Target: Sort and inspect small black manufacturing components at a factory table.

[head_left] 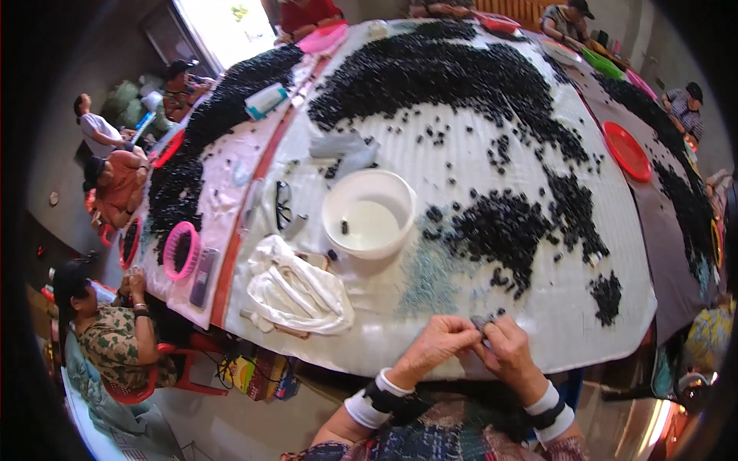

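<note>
Close to the table's near edge, my left hand (444, 339) and my right hand (509, 347) meet with fingertips pinched together. Between them a small grey-black piece (480, 320) shows in part; its exact kind is too small to tell. White wristbands with dark stripes circle both wrists. Just beyond my hands lies a loose heap of small black pieces (500, 230), with bluish-green scraps (430, 280) scattered on its left. A white plastic basin (369, 213) stands farther left, one black piece on its floor.
A crumpled white cloth (296, 288), eyeglasses (284, 203) and a grey plastic bag (346, 150) lie left on the pale-covered table (369, 346). A large black mound (438, 77) spreads across the far side. A red tray (627, 151) sits right; a pink basket (181, 251) and phone (204, 278) sit left. Several people sit around.
</note>
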`<action>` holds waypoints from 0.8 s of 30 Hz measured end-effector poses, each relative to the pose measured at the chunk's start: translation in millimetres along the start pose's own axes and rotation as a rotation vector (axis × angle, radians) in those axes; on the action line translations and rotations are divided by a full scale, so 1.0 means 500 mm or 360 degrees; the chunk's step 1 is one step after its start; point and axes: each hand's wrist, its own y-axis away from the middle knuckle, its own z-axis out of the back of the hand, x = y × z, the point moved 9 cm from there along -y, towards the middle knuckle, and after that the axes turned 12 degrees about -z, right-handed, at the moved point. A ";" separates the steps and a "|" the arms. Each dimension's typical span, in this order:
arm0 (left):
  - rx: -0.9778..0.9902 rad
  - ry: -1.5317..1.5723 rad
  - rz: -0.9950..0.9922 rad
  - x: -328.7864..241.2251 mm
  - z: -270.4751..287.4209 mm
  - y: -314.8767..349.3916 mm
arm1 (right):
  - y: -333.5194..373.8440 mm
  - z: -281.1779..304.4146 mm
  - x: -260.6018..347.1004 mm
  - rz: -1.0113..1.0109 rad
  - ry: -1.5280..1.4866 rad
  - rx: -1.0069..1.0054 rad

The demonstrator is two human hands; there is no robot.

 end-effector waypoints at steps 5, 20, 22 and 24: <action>-0.0108 0.0055 0.0042 -0.014 0.014 0.007 | -0.023 -0.002 0.005 -0.0041 -0.0153 0.0041; -0.0948 0.0539 -0.0623 -0.194 0.296 -0.016 | -0.095 0.018 -0.129 -0.0229 0.0306 -0.0341; -0.1055 0.0614 -0.0606 -0.207 0.317 -0.017 | -0.106 0.011 -0.121 -0.0176 0.0396 -0.0362; -0.1078 0.0579 -0.0609 -0.218 0.322 -0.019 | -0.111 0.002 -0.122 -0.0169 0.0559 -0.0361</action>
